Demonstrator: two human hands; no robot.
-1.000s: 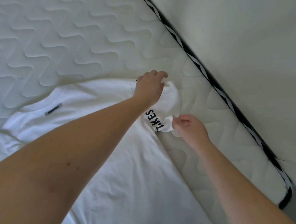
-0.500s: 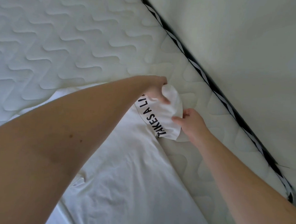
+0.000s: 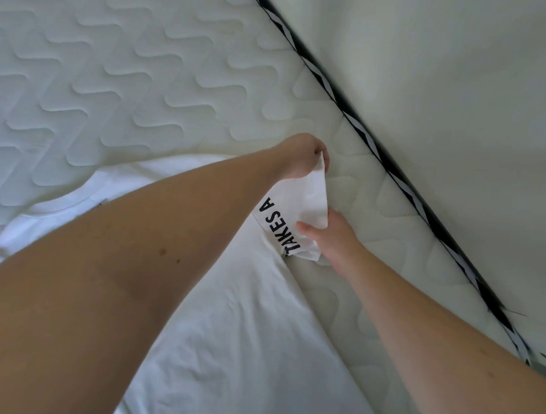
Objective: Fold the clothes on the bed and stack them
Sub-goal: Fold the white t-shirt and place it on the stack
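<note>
the left hand point(image 3: 303, 156) and right hand point(image 3: 330, 233) each pinch the printed sleeve point(image 3: 296, 214) of the white t-shirt point(image 3: 226, 347) (body apparently flat on the mattress point(image 3: 114, 72)), so folding looks barely begun, nothing stacked.

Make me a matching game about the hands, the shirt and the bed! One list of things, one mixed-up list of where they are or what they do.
Things:
1. left hand
2. right hand
3. white T-shirt
4. mattress

Places or states:
A. lies flat on the bed
B. quilted, under everything
C. pinches the sleeve's far end
D. holds the sleeve's near end, by the black letters

Pairs: 1-C, 2-D, 3-A, 4-B
</note>
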